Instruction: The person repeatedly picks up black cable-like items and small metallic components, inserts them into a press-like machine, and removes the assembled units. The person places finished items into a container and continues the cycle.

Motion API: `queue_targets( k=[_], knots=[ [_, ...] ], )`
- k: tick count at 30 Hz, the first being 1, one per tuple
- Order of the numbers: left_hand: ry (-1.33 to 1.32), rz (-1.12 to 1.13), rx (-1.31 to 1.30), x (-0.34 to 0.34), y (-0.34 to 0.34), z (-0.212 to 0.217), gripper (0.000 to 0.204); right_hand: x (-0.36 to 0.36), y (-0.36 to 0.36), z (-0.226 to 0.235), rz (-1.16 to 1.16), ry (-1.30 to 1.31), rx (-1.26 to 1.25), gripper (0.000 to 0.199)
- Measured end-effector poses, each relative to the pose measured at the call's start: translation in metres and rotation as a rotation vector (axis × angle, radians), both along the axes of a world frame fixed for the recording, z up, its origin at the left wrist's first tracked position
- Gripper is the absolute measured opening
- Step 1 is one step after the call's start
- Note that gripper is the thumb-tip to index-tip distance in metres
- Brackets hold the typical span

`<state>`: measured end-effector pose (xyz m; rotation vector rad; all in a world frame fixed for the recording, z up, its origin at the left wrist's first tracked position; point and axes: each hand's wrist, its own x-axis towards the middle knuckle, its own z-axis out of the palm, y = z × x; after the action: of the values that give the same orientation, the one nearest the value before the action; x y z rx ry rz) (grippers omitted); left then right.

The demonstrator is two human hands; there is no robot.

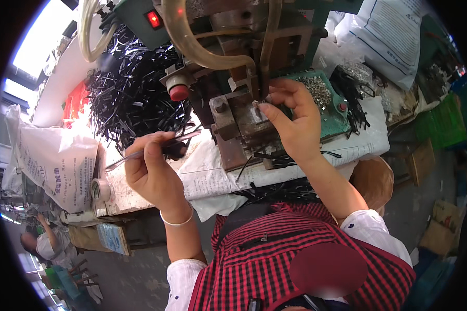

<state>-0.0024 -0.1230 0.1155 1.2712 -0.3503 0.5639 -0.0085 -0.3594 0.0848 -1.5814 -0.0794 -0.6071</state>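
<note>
My left hand (151,173) is closed around slim metal tweezers (123,159), whose tips point right toward the machine. Dark thin pieces show just beyond its fingers; whether they are held is unclear. My right hand (300,122) reaches to the small metal fixture (258,113) under the press head of a bench machine (233,111). Thumb and forefinger are pinched together there, and whatever lies between them is too small to make out. Behind that hand, a green tray (336,120) contains many small shiny metal parts (315,89).
A large heap of thin black plastic strips (129,88) lies left of the machine. Clear hoses (192,49) hang over the fixture, near a red push button (179,93). A tape roll (100,190) sits at the left edge. White sacks (59,160) flank the bench; another person (49,241) is far left.
</note>
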Motion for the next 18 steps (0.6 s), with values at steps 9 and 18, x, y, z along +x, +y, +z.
queue_targets(
  k=[9,18],
  knots=[
    [-0.348,0.129,0.282,0.021,-0.056,0.034,0.013,-0.011,-0.001,0.021,0.181,0.106,0.316,0.053],
    [-0.866,0.18,0.973,-0.008,-0.094,-0.022,0.02,-0.011,-0.07,0.005,0.064,0.189,-0.081,0.048]
  ],
)
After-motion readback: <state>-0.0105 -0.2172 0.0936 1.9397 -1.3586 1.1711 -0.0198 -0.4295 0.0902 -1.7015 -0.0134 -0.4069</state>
